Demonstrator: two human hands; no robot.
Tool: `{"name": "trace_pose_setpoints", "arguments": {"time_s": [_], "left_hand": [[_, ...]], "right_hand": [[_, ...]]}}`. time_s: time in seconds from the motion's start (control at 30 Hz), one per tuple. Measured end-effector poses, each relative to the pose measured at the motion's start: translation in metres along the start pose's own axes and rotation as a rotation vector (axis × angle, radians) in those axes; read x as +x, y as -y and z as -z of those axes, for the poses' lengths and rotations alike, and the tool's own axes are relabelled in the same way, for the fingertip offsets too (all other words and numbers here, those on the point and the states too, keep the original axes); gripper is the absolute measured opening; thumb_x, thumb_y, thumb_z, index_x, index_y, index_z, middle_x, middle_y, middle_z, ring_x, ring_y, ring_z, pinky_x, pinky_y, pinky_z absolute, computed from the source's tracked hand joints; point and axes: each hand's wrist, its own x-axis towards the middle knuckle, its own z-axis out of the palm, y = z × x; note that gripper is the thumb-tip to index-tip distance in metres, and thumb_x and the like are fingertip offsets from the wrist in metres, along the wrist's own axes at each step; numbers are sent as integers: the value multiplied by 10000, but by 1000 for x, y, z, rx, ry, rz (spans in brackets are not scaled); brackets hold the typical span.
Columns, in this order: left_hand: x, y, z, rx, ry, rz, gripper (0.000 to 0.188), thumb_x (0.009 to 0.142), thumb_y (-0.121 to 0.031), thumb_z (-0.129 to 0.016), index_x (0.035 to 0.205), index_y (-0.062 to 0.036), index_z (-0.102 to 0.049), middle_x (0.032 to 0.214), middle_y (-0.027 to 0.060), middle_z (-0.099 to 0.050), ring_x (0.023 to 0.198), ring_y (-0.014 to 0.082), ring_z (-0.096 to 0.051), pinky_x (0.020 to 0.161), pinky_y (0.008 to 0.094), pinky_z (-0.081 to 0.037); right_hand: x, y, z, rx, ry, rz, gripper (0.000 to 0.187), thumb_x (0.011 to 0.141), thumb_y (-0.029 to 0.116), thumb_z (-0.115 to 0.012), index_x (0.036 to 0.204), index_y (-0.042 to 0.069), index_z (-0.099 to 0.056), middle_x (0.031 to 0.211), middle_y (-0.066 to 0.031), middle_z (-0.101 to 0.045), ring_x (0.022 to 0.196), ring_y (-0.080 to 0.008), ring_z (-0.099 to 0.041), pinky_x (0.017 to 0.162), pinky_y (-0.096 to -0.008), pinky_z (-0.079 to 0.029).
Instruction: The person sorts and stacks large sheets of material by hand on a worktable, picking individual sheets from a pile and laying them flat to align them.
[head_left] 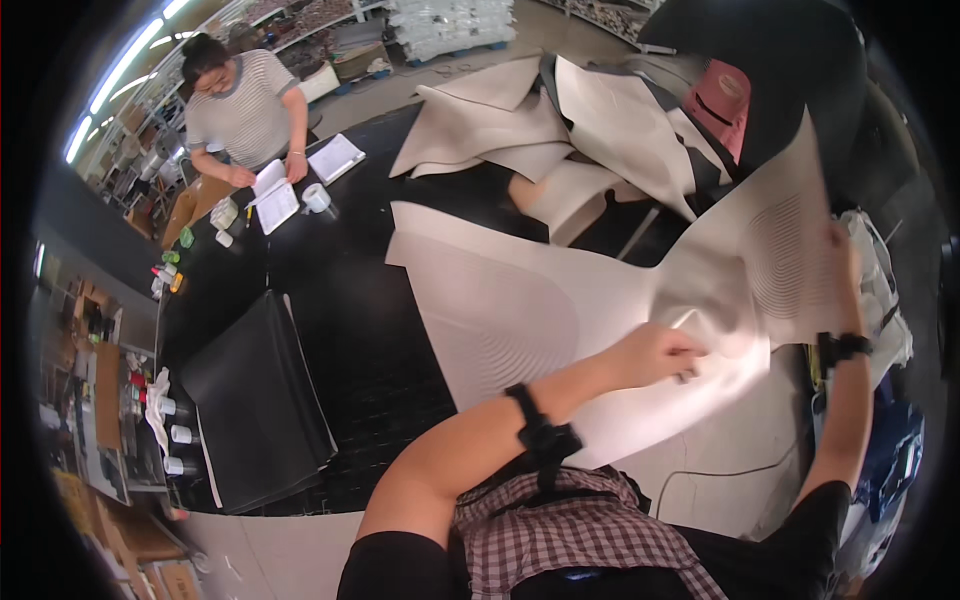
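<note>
A large pale leather-like sheet [510, 290], marked with rows of curved lines, spreads over the black table's near right side. Its right part rises in a fold, and its lower edge hangs past the table toward me. My right hand [843, 262] grips the raised right edge, slightly blurred, with some fingers hidden. Over the middle of the sheet is my left hand [660, 355], its fingers curled closed. Something small and dark shows at those fingertips, too unclear to name. Both wrists wear black straps, the left one carrying a small black device [548, 438].
More pale sheets [480, 125] lie piled at the table's far side, near a pink piece [718, 105]. Folded black material [258, 400] rests on the left of the black table [370, 360]. Across it a person [245, 110] handles a notebook [274, 195]. White bags [875, 280] stand at right.
</note>
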Motion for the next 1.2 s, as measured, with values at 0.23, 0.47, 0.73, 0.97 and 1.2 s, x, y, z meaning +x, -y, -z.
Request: {"name": "trace_pose_setpoints", "arguments": {"time_s": [0.23, 0.47, 0.73, 0.97, 1.2], "left_hand": [[-168, 174, 86, 492, -1431, 398, 353, 819, -190, -601, 1077, 43, -534, 1009, 170, -570, 899, 259, -556, 793, 366, -442], [-208, 192, 86, -648, -1174, 745, 530, 834, -430, -583, 1103, 20, -504, 898, 94, -594, 641, 148, -593, 528, 266, -507], [-173, 132, 76, 154, -1099, 439, 382, 762, -158, -594, 1109, -15, -526, 786, 122, -626, 677, 285, -609, 638, 352, -489], [-154, 25, 44, 794, -708, 558, 405, 678, -178, -584, 1076, -103, -602, 692, 143, -571, 667, 337, -573, 585, 405, -459], [-161, -78, 164, 1091, -1173, 8, 403, 682, -24, -619, 1081, -82, -620, 911, 150, -633, 795, 286, -613, 745, 305, -472]], "right_hand": [[-93, 58, -192, 54, 380, 89, 243, 832, 222, -528, 1032, 137, -637, 978, -133, -625, 919, -302, -591, 793, -359, -460], [-85, 99, -230, -164, 605, 342, 237, 841, 240, -508, 1021, 169, -645, 957, -92, -592, 898, -281, -572, 779, -369, -462], [-138, 324, -276, 634, 625, 603, 482, 808, 307, -618, 1173, 12, -511, 1134, -186, -529, 1029, -303, -527, 905, -349, -413], [-132, 439, -265, 1148, 1354, 240, 526, 728, 240, -662, 1144, -48, -515, 1008, -159, -583, 961, -214, -552, 876, -317, -416], [-16, 529, -235, 1553, 525, 111, 480, 714, 187, -642, 1084, -96, -526, 1023, -227, -589, 954, -295, -569, 808, -361, -447]]}}
